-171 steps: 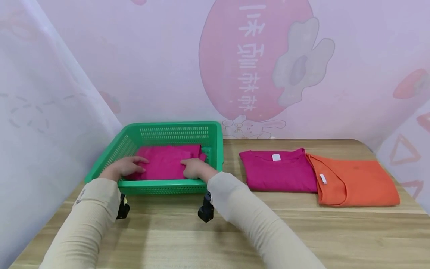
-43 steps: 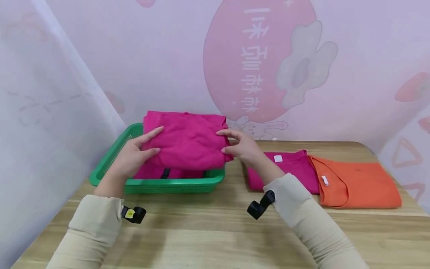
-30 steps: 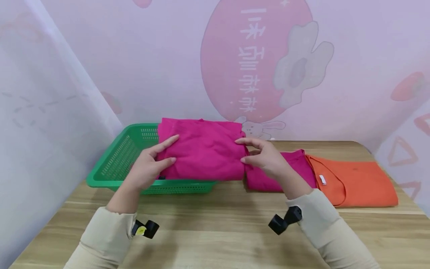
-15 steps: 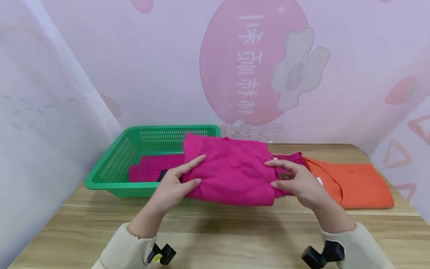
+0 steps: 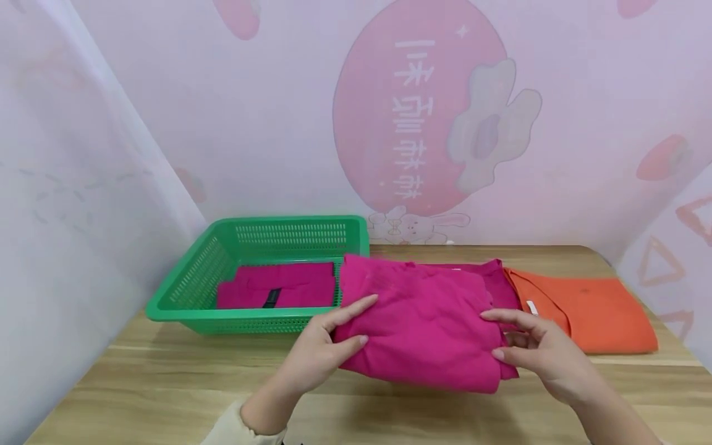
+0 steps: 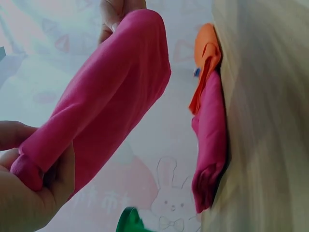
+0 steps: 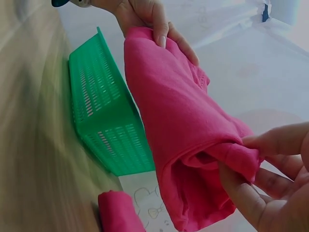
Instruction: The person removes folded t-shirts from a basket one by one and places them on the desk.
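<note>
A folded bright pink shirt [image 5: 423, 327] is held up between both hands, tilted, above the wooden table. Its left edge is pinched by my left hand [image 5: 317, 355], thumb and forefinger on the upper face. My right hand [image 5: 547, 355] grips the opposite edge; in the right wrist view its fingers [image 7: 241, 193] wrap a rolled fold and the layers gape open at that end. To the left stands a green basket [image 5: 250, 314], with another folded magenta garment [image 5: 303, 287] lying inside, a dark label on it.
Behind the held shirt, a folded magenta shirt [image 5: 497, 278] lies on the table [image 5: 183, 395], partly hidden. A folded orange garment [image 5: 612, 315] with a white label adjoins it on the right. A pink printed curtain [image 5: 278, 123] hangs behind.
Both hands have lifted the pink shirt out of the basket and carried it right and toward me. The magenta garment beneath it in the basket is now uncovered.
</note>
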Demonstrator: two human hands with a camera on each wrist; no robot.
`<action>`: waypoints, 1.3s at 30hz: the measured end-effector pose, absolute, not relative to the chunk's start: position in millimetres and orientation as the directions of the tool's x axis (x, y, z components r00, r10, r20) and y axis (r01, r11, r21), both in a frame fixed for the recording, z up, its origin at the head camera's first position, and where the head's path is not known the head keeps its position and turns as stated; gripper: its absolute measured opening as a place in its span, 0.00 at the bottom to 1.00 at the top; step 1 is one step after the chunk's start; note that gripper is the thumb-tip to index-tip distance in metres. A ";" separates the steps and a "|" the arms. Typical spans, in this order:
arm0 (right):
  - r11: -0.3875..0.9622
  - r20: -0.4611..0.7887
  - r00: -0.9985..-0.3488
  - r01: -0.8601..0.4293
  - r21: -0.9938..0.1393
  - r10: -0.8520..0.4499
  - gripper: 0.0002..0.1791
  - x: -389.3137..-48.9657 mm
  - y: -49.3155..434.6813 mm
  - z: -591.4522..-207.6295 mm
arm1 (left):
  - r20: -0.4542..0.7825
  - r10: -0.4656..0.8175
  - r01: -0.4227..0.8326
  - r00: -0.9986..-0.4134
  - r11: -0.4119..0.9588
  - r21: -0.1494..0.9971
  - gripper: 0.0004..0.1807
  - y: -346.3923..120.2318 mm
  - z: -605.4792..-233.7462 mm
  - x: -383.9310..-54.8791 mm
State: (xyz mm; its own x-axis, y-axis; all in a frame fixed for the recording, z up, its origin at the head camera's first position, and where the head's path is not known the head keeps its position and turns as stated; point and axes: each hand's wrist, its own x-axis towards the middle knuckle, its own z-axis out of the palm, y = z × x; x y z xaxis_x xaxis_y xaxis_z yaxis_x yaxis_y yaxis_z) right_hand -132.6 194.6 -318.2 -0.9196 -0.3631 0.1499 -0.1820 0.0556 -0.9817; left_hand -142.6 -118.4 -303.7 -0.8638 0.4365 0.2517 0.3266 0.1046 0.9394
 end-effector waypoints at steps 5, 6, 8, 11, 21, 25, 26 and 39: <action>0.041 0.166 -0.900 -0.199 -0.979 -0.403 0.27 -122.5 208.4 -329.7 | 0.236 0.449 0.304 -0.862 0.085 0.949 0.26 -108.6 -312.5 -135.1; 0.042 0.149 -0.900 -0.182 -0.983 -0.410 0.27 -120.5 211.2 -331.7 | 0.232 0.451 0.300 -0.862 0.084 0.950 0.26 -106.2 -314.3 -133.7; 0.030 0.105 -0.900 -0.130 -0.991 -0.423 0.26 -116.0 217.3 -336.2 | 0.221 0.463 0.284 -0.858 0.070 0.956 0.26 -101.1 -318.1 -131.3; 0.019 0.056 -0.894 -0.072 -0.997 -0.444 0.26 -110.1 224.5 -344.0 | 0.199 0.479 0.261 -0.855 0.066 0.963 0.26 -94.4 -324.8 -128.7; 0.051 -0.012 -0.867 -0.015 -0.999 -0.498 0.27 -100.8 245.2 -358.3 | 0.122 0.495 0.181 -0.860 0.072 0.981 0.26 -76.4 -345.3 -120.6; 0.068 -0.065 -0.843 0.034 -0.997 -0.534 0.28 -100.2 253.3 -361.4 | 0.118 0.497 0.184 -0.860 0.087 0.979 0.26 -69.4 -351.4 -118.6; 0.070 -0.069 -0.836 0.037 -0.997 -0.544 0.29 -100.0 255.0 -362.4 | 0.117 0.494 0.186 -0.861 0.091 0.978 0.26 -67.7 -352.9 -118.3; 0.104 -0.106 -0.820 0.057 -0.993 -0.562 0.28 -103.6 265.6 -375.8 | 0.029 0.438 0.078 -0.898 0.094 0.993 0.26 -50.7 -370.9 -118.7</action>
State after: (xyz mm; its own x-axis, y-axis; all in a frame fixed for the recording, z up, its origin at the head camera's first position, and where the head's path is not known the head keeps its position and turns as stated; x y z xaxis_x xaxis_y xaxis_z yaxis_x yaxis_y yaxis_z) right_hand -103.6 265.6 -375.8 -0.8202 -0.5621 -0.1062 0.0574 0.1038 -0.9929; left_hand -118.7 -50.7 -370.9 -0.8983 0.4385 0.0289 0.0776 0.0937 0.9926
